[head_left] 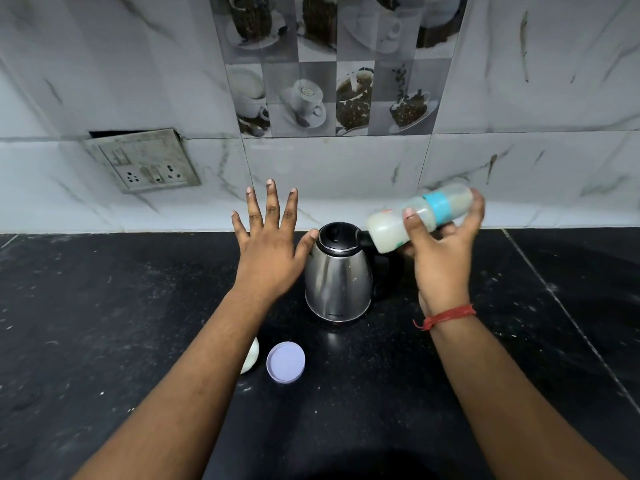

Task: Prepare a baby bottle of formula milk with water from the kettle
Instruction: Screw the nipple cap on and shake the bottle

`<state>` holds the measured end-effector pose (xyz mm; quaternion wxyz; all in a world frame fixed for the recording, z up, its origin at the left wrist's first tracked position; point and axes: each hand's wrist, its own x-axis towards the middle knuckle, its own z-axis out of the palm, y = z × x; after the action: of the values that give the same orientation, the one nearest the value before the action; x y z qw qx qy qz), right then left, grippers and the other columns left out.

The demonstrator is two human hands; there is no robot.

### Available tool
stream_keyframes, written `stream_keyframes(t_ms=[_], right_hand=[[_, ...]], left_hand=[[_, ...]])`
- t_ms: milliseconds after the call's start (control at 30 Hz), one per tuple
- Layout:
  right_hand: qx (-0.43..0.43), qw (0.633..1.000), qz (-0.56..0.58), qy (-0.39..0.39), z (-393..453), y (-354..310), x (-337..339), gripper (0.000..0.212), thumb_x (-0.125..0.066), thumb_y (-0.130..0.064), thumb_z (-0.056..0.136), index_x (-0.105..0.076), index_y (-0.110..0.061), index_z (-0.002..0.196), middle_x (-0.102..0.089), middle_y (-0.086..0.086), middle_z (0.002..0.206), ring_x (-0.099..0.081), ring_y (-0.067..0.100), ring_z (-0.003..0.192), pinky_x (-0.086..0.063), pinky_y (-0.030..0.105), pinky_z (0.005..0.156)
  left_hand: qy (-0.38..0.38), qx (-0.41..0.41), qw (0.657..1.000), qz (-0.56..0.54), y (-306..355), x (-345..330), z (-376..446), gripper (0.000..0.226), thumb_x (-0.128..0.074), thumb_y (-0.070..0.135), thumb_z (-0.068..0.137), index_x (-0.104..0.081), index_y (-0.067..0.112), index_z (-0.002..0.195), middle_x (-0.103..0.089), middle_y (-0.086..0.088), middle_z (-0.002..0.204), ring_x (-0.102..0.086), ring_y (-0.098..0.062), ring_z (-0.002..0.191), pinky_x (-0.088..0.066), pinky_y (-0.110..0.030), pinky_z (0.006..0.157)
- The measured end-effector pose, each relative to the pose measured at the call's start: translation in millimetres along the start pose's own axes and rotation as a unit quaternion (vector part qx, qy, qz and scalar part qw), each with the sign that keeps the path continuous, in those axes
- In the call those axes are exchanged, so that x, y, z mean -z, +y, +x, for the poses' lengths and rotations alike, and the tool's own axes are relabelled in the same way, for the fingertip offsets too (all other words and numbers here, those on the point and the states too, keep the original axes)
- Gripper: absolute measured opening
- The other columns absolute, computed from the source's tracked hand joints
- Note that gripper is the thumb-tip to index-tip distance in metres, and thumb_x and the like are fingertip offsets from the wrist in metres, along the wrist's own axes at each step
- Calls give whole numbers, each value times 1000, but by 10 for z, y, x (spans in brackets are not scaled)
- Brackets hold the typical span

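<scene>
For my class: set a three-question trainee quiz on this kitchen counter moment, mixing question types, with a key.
1. True or false: the left hand grips the kettle.
2. Which hand holds the baby bottle? A) left B) right C) neither
3. Fill in: the round lilac lid lies on the black ____.

Key: 1. False; its fingers are spread, only the thumb tip is near the kettle's lid. 2. B, the right hand; the bottle is tilted and holds milky liquid. 3. Counter.

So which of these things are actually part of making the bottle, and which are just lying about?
Part of the job:
- baby bottle, milky inside, held tilted in the right hand
- steel kettle, lid down
- left hand, spread open beside the kettle

Just there:
- lilac lid on the counter
- wall socket
</scene>
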<state>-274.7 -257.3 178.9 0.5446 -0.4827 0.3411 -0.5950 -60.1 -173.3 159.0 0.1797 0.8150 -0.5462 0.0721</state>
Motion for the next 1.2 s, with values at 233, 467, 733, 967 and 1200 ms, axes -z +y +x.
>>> stream_keyframes(t_ms=[233,467,733,967,1200], right_hand=[[15,989,-110,-96,-1,-86,55,94,-82,-6,81,-30,-52,144,-66,7,119,-72,22,104,-58,48,96],[-15,982,-111,-153,-150,50,-6,100,-81,-1,80,-24,-40,153,-65,10,125,-72,20,108,-55,49,101],[11,993,-92,-80,-107,-8,-34,99,-82,-11,81,-20,-40,153,-65,11,126,-72,22,107,-56,55,98],[6,999,-31,-30,-59,-95,-53,95,-82,-24,77,-23,-42,149,-64,11,127,-72,26,106,-57,59,94],[-5,985,-112,-132,-69,-84,-15,91,-82,-7,81,-31,-55,139,-67,8,119,-73,23,104,-58,52,96]], left_hand=[[4,-3,1000,-4,11,27,-9,78,-14,68,98,10,32,163,26,-6,169,27,-35,154,7,-66,123],[5,-5,1000,2,29,60,-1,80,-8,71,95,10,32,163,26,-6,169,27,-35,154,6,-66,123],[5,-9,1000,6,32,48,-24,79,-12,70,97,9,31,163,24,-6,169,26,-35,155,5,-66,123],[7,-6,1000,5,6,58,-26,79,-10,70,97,10,31,163,25,-6,169,26,-35,154,5,-67,123],[9,-6,1000,4,3,75,-21,80,-8,71,96,10,31,163,25,-6,169,26,-35,154,5,-66,123]])
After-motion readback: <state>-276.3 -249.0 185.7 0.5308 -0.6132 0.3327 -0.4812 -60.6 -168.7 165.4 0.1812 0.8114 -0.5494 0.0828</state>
